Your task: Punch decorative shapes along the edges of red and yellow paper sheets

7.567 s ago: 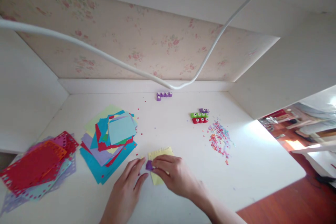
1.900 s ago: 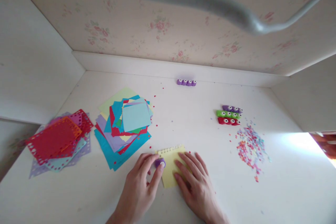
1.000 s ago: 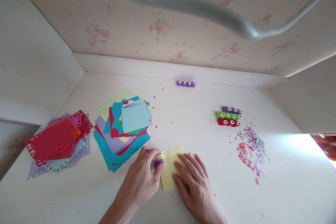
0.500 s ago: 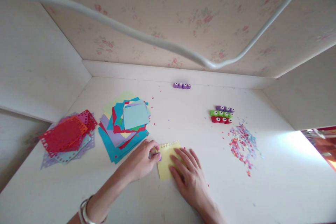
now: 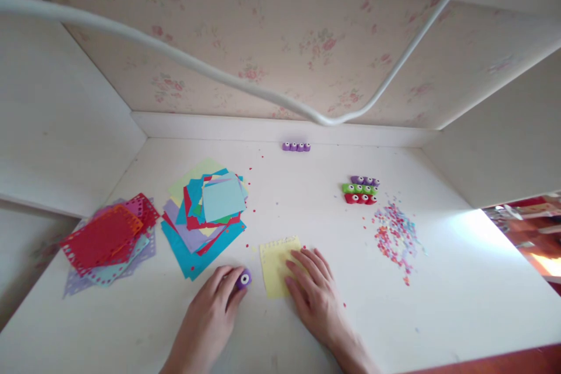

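Between the thumb and fingers of my left hand is a small purple craft punch, its round white button facing up. The punch is apart from the yellow paper, a little to its left. Small punched holes run along the paper's top edge, and some show near its upper left corner. My right hand lies flat with fingers spread over the right part of the sheet, pressing it on the white table.
Plain coloured papers are piled at the left, beside punched sheets. More punches stand in rows at the right, and a purple row at the back. Confetti lies heaped right. A white cable crosses in front.
My left hand has drawn the purple punch off the yellow paper's left edge, toward me and left, and turned it button up. My right hand stays on the paper. The view has shifted slightly.
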`<state>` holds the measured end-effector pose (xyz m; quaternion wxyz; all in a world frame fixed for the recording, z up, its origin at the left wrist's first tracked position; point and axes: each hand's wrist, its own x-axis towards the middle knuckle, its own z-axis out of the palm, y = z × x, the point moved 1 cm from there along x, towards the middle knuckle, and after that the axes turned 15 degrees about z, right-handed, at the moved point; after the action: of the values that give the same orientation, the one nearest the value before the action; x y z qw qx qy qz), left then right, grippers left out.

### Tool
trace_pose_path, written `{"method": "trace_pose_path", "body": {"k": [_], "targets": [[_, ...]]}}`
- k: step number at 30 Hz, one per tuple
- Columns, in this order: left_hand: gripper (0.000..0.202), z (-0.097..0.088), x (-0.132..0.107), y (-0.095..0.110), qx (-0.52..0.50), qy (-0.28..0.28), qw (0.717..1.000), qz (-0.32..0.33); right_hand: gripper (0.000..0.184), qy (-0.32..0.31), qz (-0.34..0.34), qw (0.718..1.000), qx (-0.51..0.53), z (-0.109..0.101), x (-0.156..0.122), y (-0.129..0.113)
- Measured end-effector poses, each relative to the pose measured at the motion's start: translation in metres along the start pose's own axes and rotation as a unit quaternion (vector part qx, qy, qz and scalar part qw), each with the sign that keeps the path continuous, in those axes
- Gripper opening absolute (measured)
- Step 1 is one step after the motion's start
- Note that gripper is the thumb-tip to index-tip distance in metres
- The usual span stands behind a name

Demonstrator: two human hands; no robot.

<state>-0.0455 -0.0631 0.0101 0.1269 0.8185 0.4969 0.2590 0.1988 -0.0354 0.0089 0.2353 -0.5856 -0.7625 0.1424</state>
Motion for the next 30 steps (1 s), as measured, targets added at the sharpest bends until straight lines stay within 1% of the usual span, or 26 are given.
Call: {"method": "trace_pose_path", "body": {"k": [3,5,7,9,11,13,15,17,18,19,20,22,24,26,28,30], "targets": [[0.023,0.003,0.005,0.005,-0.016,0.015,1.000,0.013,0.031,-0.027,0.010,0.998,0.053,-0.007,0.002,-0.014],[0.026,0.004,0.010,0.011,-0.042,0.025,0.998,0.034,0.034,-0.071,0.010,0.994,0.086,-0.013,0.006,-0.028],[0.031,0.006,0.015,0.017,-0.072,0.030,0.995,0.058,0.036,-0.120,-0.008,0.986,0.112,-0.020,0.011,-0.041],[0.033,0.008,0.019,0.022,-0.090,0.037,0.993,0.070,0.035,-0.150,-0.018,0.979,0.135,-0.025,0.015,-0.049],[0.032,0.012,0.023,0.023,-0.098,0.045,0.992,0.070,0.031,-0.159,0.000,0.974,0.159,-0.030,0.018,-0.051],[0.032,0.017,0.025,0.023,-0.092,0.054,0.992,0.066,0.023,-0.154,0.047,0.969,0.185,-0.032,0.022,-0.045],[0.035,0.023,0.025,0.021,-0.070,0.063,0.993,0.071,0.018,-0.134,0.109,0.962,0.210,-0.036,0.030,-0.029],[0.035,0.029,0.022,0.019,-0.039,0.073,0.993,0.085,0.019,-0.086,0.178,0.957,0.213,-0.043,0.047,-0.003],[0.035,0.032,0.020,0.018,-0.025,0.077,0.992,0.094,0.022,-0.049,0.210,0.956,0.200,-0.049,0.059,0.013],[0.033,0.034,0.018,0.017,-0.014,0.081,0.991,0.101,0.027,-0.006,0.243,0.955,0.169,-0.056,0.074,0.031],[0.032,0.037,0.016,0.015,-0.005,0.082,0.991,0.107,0.031,0.033,0.277,0.953,0.115,-0.063,0.090,0.048],[0.029,0.040,0.013,0.014,0.007,0.081,0.990,0.117,0.034,0.087,0.318,0.943,-0.034,-0.079,0.125,0.080],[0.027,0.042,0.012,0.012,0.015,0.076,0.989,0.123,0.032,0.102,0.329,0.935,-0.082,-0.090,0.156,0.106],[0.026,0.043,0.013,0.012,0.021,0.073,0.989,0.124,0.033,0.109,0.334,0.929,-0.118,-0.097,0.179,0.123],[0.025,0.043,0.014,0.011,0.023,0.072,0.990,0.121,0.033,0.103,0.336,0.924,-0.150,-0.097,0.192,0.134],[0.023,0.042,0.016,0.012,0.021,0.072,0.990,0.121,0.030,0.088,0.335,0.921,-0.179,-0.094,0.199,0.141]]}}
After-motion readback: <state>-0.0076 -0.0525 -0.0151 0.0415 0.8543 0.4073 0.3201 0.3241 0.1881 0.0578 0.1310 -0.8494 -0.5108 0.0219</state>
